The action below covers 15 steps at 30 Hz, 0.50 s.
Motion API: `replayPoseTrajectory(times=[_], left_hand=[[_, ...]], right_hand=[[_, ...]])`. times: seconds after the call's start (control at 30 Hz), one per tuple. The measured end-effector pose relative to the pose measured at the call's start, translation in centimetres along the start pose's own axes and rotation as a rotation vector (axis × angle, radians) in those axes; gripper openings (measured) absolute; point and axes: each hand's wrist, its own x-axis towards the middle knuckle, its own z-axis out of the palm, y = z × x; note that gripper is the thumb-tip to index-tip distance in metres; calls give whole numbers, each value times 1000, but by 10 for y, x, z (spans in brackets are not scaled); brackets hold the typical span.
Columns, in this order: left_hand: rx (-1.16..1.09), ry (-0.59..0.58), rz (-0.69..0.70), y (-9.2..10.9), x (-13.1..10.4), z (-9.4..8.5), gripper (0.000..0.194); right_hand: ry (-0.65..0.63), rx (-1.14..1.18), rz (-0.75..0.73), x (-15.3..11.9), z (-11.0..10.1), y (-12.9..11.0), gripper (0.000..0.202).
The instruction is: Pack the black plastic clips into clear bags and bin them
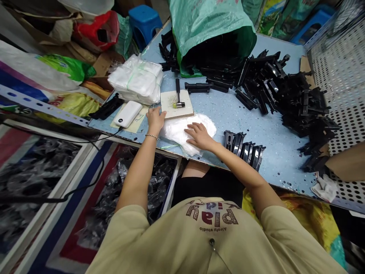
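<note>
A stack of white, thin plastic bags [178, 131] lies at the table's front edge. My right hand [201, 137] rests flat on top of it, fingers spread. At the stack's left end is my left hand [155, 117], its fingers apart and slightly bent, near the left corner of a pale square board [168, 101]. It holds nothing that I can see. A small hammer [178, 95] with a black handle lies on that board. Behind my left hand sits a tied bundle of clear plastic bags [138, 80].
Black plastic parts [265, 82] are heaped at the right, with a short row [243, 148] near the front edge. More fill a green sack [211, 26] at the back. A white power bank [128, 114] with a cable lies left. Bagged parts fill bins [114, 201] below.
</note>
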Motion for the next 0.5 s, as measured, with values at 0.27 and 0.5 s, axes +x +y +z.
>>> replayPoseTrajectory(times=[0.27, 0.5], left_hand=[[224, -313, 420, 40, -127, 40, 13], [174, -544, 238, 31, -132, 54, 20]], right_hand=[[258, 113, 178, -95, -82, 55, 41], [-80, -231, 44, -133, -92, 77, 58]])
